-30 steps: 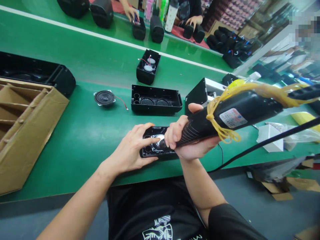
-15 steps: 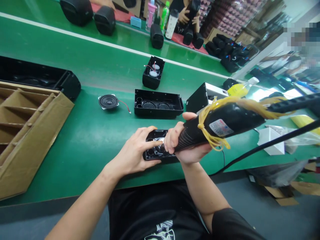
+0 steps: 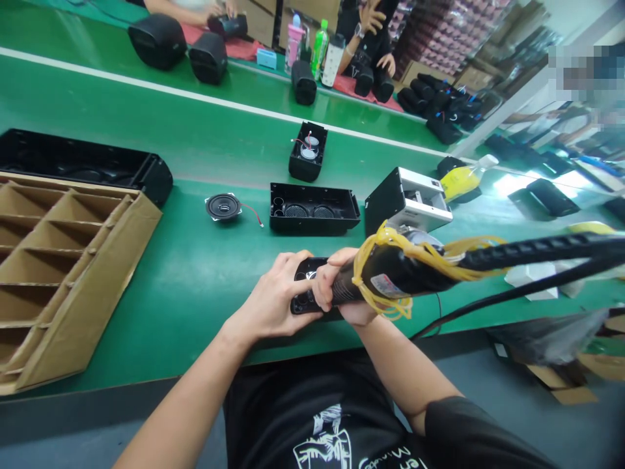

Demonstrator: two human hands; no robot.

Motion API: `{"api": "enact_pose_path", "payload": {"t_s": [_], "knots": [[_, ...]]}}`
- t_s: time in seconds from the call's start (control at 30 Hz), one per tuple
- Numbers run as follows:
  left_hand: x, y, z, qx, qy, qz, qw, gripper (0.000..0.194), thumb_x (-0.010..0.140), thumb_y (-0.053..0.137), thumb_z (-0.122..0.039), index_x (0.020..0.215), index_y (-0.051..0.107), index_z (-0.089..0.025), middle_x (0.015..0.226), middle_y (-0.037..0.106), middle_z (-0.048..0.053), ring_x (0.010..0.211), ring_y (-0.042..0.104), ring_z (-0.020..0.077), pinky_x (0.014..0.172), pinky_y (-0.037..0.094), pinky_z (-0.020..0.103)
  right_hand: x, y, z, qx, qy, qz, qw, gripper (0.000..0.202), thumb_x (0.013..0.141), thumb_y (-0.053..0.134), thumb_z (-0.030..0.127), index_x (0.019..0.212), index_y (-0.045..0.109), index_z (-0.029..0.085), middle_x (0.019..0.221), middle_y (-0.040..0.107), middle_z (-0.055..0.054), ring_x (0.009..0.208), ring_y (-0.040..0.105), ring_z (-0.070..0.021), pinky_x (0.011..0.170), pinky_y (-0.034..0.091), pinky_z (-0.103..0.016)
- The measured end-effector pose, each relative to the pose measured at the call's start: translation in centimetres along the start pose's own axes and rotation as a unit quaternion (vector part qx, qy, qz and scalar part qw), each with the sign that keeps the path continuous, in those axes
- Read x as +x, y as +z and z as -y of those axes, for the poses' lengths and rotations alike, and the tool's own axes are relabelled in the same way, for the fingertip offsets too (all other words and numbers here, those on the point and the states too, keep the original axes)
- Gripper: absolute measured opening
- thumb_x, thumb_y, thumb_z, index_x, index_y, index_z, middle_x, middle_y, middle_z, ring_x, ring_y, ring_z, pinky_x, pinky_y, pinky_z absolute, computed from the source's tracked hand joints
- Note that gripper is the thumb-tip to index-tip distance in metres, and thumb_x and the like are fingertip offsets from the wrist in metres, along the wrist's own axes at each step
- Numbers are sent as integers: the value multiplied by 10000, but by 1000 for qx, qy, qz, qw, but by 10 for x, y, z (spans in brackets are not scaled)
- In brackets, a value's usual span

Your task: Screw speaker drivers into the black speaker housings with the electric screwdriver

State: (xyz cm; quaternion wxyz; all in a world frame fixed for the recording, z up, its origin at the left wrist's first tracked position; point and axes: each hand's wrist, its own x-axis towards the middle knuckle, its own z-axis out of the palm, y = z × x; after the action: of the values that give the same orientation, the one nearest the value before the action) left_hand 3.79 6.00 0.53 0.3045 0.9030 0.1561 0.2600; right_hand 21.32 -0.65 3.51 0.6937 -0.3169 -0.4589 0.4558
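Note:
My left hand (image 3: 277, 296) grips the left end of a black speaker housing (image 3: 303, 299) on the bench, its fingers spanning the two long sides and its index finger reaching over the inside. My right hand (image 3: 349, 286) is wrapped around a black electric screwdriver (image 3: 413, 273) bound with yellow bands, its cable running off to the right. The tool's tip points down into the housing, hidden behind my fingers. Part of a silvery speaker driver shows inside. Farther back lie an empty housing (image 3: 312, 221) and a loose driver (image 3: 223, 207) with a red wire.
A divided cardboard box (image 3: 117, 280) and a long black casing (image 3: 88, 159) occupy the left. Behind stands a housing with drivers (image 3: 308, 168); a black-and-white device (image 3: 407, 198) and a yellow bottle (image 3: 461, 182) are at right. Co-workers' hands (image 3: 374, 19) show across the bench.
The screwdriver's rear end has swung lower, while its front stays over the housing. The view has shifted slightly. Across the bench, a co-worker's hand has risen off a black speaker.

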Motion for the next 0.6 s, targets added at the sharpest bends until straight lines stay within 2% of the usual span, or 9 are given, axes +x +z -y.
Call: {"api": "enact_pose_path", "payload": {"t_s": [0.2,0.27,0.33,0.4,0.47,0.5,0.53,0.6], "knots": [[-3,1,0,8,-14,13,1000,317,895,890,-366,1201,820,-314,1669,504,121,1507,498,396,1254,506,629,6,8,-1,4,-29,-9,1000,554,887,799,782,1087,690,277,592,617,69,306,450,-141,283,409,-257],[-2,0,-1,20,-25,17,999,398,886,890,-359,1269,795,-308,1666,510,137,1501,503,410,1257,489,665,8,12,-1,3,-49,-20,999,617,894,776,830,1141,701,270,608,613,65,326,457,-138,302,409,-253],[0,-2,-3,31,-34,19,999,534,865,889,-315,1379,745,-294,1661,518,157,1495,514,414,1257,489,679,10,18,12,0,-76,-29,997,636,932,752,830,1224,722,266,632,622,55,351,483,-139,327,411,-249],[2,-4,-7,39,-36,15,998,675,835,886,-261,1478,681,-283,1642,536,164,1487,538,390,1259,516,635,13,19,44,4,-124,-39,991,604,985,727,797,1320,735,295,662,631,52,372,503,-132,351,418,-239],[0,-6,-12,48,-32,3,998,692,810,883,-240,1467,670,-278,1615,560,156,1474,569,361,1247,554,573,15,7,94,11,-192,-65,979,610,979,723,818,1374,734,352,712,644,58,387,502,-119,369,447,-241],[-3,-8,-14,55,-29,-6,998,629,805,879,-245,1403,689,-274,1609,565,155,1472,581,357,1233,571,558,15,-7,123,5,-218,-104,970,578,968,789,759,1368,744,344,755,659,55,392,498,-108,374,459,-243],[-8,-11,-15,64,-28,-15,997,552,804,868,-254,1332,708,-277,1611,568,152,1471,592,358,1218,586,552,13,-25,151,-16,-211,-151,966,600,900,890,719,1341,748,337,807,668,54,418,509,-102,400,487,-251],[-23,-21,-12,88,-35,-37,995,479,825,818,-281,1291,706,-294,1654,552,145,1484,603,376,1180,612,564,8,-74,198,-67,-198,-253,944,756,732,1003,733,1312,736,328,875,639,48,482,508,-96,423,477,-245]]}}
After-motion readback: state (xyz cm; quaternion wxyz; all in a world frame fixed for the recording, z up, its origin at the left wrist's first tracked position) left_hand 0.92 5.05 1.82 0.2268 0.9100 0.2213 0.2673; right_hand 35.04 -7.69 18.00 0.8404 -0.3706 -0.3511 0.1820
